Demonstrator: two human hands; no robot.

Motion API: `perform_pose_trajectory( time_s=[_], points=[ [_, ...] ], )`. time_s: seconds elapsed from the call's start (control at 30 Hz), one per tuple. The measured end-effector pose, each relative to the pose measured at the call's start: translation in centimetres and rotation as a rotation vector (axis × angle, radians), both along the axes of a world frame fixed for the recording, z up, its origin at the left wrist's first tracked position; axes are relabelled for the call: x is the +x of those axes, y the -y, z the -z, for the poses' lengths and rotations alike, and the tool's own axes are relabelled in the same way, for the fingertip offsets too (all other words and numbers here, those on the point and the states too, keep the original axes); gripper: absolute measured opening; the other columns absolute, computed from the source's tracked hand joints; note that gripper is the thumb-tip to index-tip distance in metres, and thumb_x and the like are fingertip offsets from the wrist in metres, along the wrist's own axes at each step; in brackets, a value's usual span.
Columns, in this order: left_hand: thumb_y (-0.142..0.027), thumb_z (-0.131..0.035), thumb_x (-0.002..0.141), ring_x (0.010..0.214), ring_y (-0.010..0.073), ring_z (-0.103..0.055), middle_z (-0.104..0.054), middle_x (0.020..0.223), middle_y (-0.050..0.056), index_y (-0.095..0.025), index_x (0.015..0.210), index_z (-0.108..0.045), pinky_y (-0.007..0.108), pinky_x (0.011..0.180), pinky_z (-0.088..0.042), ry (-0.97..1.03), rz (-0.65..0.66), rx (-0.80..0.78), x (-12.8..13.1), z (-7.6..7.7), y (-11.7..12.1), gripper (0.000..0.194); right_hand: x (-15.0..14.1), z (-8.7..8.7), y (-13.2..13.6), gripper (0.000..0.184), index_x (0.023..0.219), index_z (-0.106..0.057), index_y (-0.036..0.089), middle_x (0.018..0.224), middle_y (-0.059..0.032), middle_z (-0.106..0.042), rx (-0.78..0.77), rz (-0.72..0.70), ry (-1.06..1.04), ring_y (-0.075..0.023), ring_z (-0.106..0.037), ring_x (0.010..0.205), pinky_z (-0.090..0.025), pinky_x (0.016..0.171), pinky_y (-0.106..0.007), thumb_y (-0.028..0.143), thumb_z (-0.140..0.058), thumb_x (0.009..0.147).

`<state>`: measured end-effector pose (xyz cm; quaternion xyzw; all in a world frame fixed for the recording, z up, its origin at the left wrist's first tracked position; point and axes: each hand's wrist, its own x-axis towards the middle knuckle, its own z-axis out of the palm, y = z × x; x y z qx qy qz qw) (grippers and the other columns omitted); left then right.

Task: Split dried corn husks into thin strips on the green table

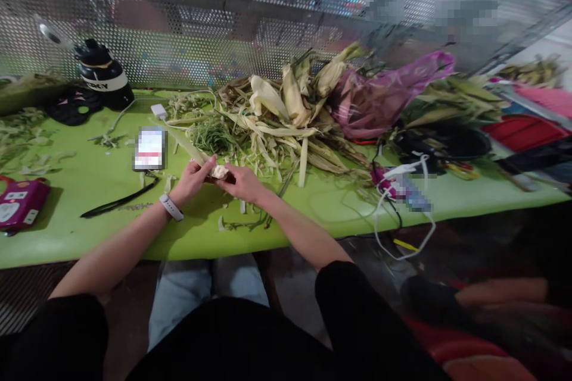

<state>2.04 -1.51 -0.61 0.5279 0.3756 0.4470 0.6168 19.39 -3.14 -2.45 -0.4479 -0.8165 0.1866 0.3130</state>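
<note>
My left hand, a white watch band on its wrist, is closed on a long pale-green strip of corn husk that sticks out up and to the left. Opposite it, my right hand pinches a whitish crumpled bundle, which looks like folded husk, between both hands. The fingers partly hide how strip and bundle join. Just beyond my hands lie a tangle of thin green shreds and a heap of dry corn husks.
A phone on a charging cable lies left of my hands, with a black strap nearer me. Farther left are a magenta device and a black bottle. A pink plastic bag and a looped white cable are on the right.
</note>
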Motion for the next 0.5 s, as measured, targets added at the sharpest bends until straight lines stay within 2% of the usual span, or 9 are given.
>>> perform_pose_trajectory(
  time_s=[0.2, 0.33, 0.5],
  points=[
    [-0.055, -0.073, 0.077, 0.064, 0.0129, -0.062, -0.067, 0.07, 0.004, -0.013, 0.076, -0.066, 0.027, 0.065, -0.055, 0.03, 0.026, -0.096, 0.1, 0.2, -0.1, 0.042, 0.0, 0.0, 0.4, 0.028, 0.1, -0.061, 0.017, 0.08, -0.0041, -0.067, 0.132, -0.029, -0.145, -0.0143, -0.058, 0.067, -0.045, 0.065, -0.027, 0.043, -0.055, 0.093],
    [-0.056, -0.075, 0.075, 0.062, 0.0111, -0.06, -0.066, 0.071, 0.003, -0.014, 0.075, -0.066, 0.024, 0.062, -0.054, 0.07, -0.006, -0.123, 0.4, 0.2, -0.1, 0.043, 0.2, 0.3, 0.1, 0.03, 0.106, -0.061, 0.018, 0.085, -0.0064, -0.068, 0.258, 0.023, -0.051, -0.0161, -0.062, 0.073, -0.046, 0.066, -0.027, 0.044, -0.055, 0.094],
    [-0.054, -0.077, 0.072, 0.05, 0.0068, -0.047, -0.055, 0.057, -0.002, -0.014, 0.062, -0.059, 0.021, 0.051, -0.045, 0.064, -0.098, -0.03, 0.7, 0.5, -0.1, 0.044, 0.3, 1.1, -0.6, 0.031, 0.105, -0.061, 0.016, 0.089, -0.0094, -0.069, 0.365, 0.018, 0.13, -0.0174, -0.062, 0.074, -0.043, 0.065, -0.028, 0.044, -0.049, 0.097]
  ],
)
